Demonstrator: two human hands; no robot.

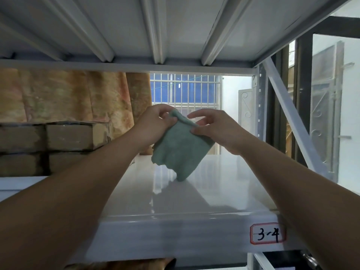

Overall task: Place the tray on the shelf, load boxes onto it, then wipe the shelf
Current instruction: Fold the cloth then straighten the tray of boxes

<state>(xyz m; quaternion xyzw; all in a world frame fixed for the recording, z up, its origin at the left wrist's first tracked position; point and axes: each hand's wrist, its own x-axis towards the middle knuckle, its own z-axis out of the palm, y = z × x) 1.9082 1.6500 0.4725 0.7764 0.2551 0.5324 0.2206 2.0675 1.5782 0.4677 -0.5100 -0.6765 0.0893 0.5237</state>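
Both hands hold a soft, folded, grey-green cloth [180, 151] up over a glossy white metal shelf [214, 191]. The left hand [155, 124] grips the cloth's top left edge, the fingers [165, 111] curled over it and the thumb pressing from the front. The right hand [216, 130] pinches the top right corner between thumb and forefinger, while its other fingers arch loosely above without touching the cloth. The cloth hangs tilted between the hands, and its lowest corner reaches down to the shelf surface; whether it actually touches cannot be told.

At the left of the same shelf, brown cardboard boxes [74, 137] stand stacked in two layers, close together, on a white tray [19, 183] whose front rim shows beneath them. They are well apart from the cloth.

A red-bordered label reading "3-4" [267, 233] is stuck on the shelf's front edge at the right. Behind the shelf hang an orange-brown patterned curtain [68, 94] and a barred window [185, 90].
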